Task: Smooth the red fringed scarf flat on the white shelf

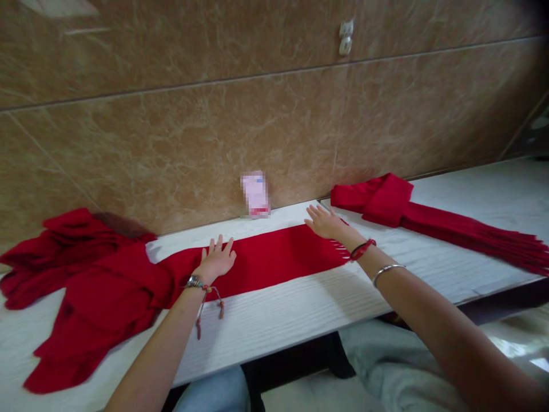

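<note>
A red scarf [274,257] is spread flat across the white table, its fringed end toward the right. My left hand [217,260] lies on the scarf with its fingers spread. Over the fringed end, my right hand [326,222] is stretched out, palm down, near the scarf's far corner. Neither hand grips anything. To the left, the flat scarf runs into a loose heap of red fabric [103,292]. Right of my right hand lies another red scarf [388,200], folded over at one end, with its fringe trailing to the right.
The white table [274,320] runs along a brown marbled tile wall [193,149]. A small pink and white blurred object [256,194] leans on the wall behind the flat scarf. A white fitting [345,37] is fixed higher up. My knees show below the table's front edge.
</note>
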Available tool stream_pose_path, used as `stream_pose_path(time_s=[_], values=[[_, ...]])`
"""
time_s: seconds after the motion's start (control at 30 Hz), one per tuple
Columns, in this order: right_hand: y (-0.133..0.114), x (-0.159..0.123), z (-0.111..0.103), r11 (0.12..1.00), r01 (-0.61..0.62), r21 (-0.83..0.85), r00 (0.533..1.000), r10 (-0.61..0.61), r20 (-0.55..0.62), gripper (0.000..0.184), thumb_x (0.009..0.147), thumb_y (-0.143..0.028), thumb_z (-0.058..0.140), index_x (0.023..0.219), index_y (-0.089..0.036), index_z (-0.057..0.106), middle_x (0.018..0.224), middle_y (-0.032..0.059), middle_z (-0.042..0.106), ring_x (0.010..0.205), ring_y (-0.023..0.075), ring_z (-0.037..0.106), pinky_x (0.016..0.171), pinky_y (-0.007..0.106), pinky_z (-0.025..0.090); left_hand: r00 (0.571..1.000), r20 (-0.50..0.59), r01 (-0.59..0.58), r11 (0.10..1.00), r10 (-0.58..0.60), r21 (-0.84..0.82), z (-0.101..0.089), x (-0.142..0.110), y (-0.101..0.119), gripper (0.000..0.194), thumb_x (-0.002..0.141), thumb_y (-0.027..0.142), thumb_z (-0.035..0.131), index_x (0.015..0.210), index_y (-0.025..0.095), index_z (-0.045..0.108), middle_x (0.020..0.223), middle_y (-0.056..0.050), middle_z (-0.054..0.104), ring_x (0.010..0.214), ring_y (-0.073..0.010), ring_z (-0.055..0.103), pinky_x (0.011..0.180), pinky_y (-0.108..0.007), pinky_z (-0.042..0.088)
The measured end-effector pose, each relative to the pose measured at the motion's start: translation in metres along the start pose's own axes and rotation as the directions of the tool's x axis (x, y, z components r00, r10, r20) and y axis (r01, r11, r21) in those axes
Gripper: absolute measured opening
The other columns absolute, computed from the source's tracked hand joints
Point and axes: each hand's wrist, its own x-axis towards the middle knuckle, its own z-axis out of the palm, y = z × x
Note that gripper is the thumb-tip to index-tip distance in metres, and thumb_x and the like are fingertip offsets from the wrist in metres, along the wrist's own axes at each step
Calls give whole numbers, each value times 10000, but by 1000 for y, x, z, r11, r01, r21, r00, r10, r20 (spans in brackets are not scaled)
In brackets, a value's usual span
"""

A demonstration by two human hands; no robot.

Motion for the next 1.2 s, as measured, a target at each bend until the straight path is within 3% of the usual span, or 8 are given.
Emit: stream_pose_path(time_s=[0.13,0.2,0.3,0.47,0.77,0.9,1.03,1.2], values=[[-70,2,-2,953,288,93,954,-277,-117,518,906,-314,291,1371,-86,289,1439,150,254,1319,300,207,1018,559,224,950,-182,-255,967,252,6,1,11,32,517,894,284,210,1401,181,224,1484,-96,104,1348,-262,98,1042,-466,227],[-101,1,5,924,351,151,936,-346,-56,503,906,-327,304,1362,-117,313,1438,135,264,1313,293,230,1014,553,238,909,-236,-353,936,344,6,8,16,39,510,891,237,207,1380,105,267,1472,-114,161,1346,-226,129,1062,-404,215],[-124,-1,17,911,375,173,924,-383,10,480,915,-325,286,1354,-133,331,1426,119,298,1305,260,263,1022,519,249,904,-216,-379,925,370,-1,20,22,37,493,901,229,197,1357,83,312,1441,-110,263,1332,-188,194,1070,-368,214],[-98,1,22,917,371,148,923,-382,51,472,917,-333,286,1351,-156,341,1422,102,309,1297,227,286,1026,475,271,910,-205,-367,930,359,2,26,23,27,481,912,263,214,1368,145,309,1441,-79,271,1327,-187,212,1066,-383,220],[27,-9,27,997,74,23,989,-77,127,439,914,-260,268,1331,-181,378,1422,131,305,1296,290,273,977,603,246,957,-165,-245,969,239,-21,21,22,8,484,919,334,202,1379,206,287,1445,-80,259,1325,-204,217,1038,-414,243],[59,-13,25,1000,-8,-7,991,8,136,430,918,-281,250,1322,-225,385,1411,114,339,1289,288,291,949,621,276,981,-127,-150,988,146,-28,18,21,-2,499,919,360,184,1380,200,284,1444,-108,248,1322,-242,220,1019,-461,255],[46,-6,15,1000,6,-17,996,-4,87,479,912,-281,246,1363,-138,318,1429,154,280,1309,301,237,983,611,234,981,-142,-132,991,128,-21,5,14,11,498,918,381,191,1382,224,283,1463,-123,185,1330,-295,169,1017,-515,215],[-24,-6,7,962,267,62,962,-262,-78,509,920,-316,230,1377,-98,280,1440,154,252,1319,289,216,1010,548,251,930,-233,-292,957,285,6,-2,1,47,493,920,356,204,1389,212,253,1477,-94,146,1345,-254,128,1041,-466,206]])
